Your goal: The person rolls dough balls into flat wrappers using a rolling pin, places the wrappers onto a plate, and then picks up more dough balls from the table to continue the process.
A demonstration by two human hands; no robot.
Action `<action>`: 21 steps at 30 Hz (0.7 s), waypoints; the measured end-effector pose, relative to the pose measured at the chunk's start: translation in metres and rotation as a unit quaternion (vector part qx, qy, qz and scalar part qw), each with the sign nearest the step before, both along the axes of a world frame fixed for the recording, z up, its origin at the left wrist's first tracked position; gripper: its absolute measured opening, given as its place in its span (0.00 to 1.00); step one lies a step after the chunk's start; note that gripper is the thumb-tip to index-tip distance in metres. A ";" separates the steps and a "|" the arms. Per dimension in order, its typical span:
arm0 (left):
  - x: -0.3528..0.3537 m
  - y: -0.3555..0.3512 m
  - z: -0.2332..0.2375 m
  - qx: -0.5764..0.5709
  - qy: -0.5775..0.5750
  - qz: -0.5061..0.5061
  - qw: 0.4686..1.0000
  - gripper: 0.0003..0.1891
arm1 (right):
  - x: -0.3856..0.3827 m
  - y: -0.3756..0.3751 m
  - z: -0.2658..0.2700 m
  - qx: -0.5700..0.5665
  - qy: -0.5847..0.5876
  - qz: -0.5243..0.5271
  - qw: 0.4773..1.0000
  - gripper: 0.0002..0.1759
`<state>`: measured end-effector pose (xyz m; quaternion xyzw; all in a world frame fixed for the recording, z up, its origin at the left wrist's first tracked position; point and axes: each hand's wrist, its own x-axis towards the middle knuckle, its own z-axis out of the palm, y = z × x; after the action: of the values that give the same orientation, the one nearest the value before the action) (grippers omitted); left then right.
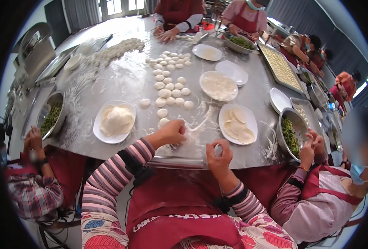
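Note:
My left hand (172, 132) rests on the floured steel table (126, 83) near its front edge, fingers curled over a small piece of dough (185, 137). A little to the right, my right hand (219, 157) is closed around a pale, thin object (218, 149) that looks like a small rolling pin, most of it hidden by the fingers. Right of my hands sits a white plate of flat round wrappers (238, 123). A white plate of stacked wrappers (114, 120) lies to the left. Rows of small dough balls (170, 85) run up the middle of the table.
Other people sit around the table: one at my left by a bowl of green filling (51, 116), one at my right with hands over another bowl of filling (291, 135), two at the far end. A tray of finished dumplings (280, 66), empty plates (232, 72) and a floured plate (218, 85) stand beyond.

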<state>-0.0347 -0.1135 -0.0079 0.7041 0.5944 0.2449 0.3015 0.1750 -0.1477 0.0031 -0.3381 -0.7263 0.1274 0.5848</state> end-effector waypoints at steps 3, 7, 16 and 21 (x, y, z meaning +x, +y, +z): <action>-0.002 -0.010 -0.004 -0.034 -0.085 0.015 0.996 0.08 | -0.022 0.035 0.015 0.064 -0.014 -0.004 0.998 0.12; 0.001 0.003 -0.009 -0.038 -0.060 0.004 0.997 0.05 | -0.047 0.082 -0.013 -0.002 -0.023 -0.024 0.999 0.12; 0.002 -0.017 -0.013 0.006 -0.065 0.039 0.997 0.07 | -0.030 0.055 -0.026 0.005 -0.010 -0.064 0.998 0.12; 0.002 0.009 -0.011 -0.001 -0.032 -0.027 0.999 0.07 | -0.049 0.081 -0.016 -0.051 -0.044 -0.043 0.997 0.14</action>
<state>-0.0330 -0.1047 -0.0191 0.7116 0.5652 0.2586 0.3276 0.1263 -0.0666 -0.0124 -0.4037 -0.7286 0.1239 0.5392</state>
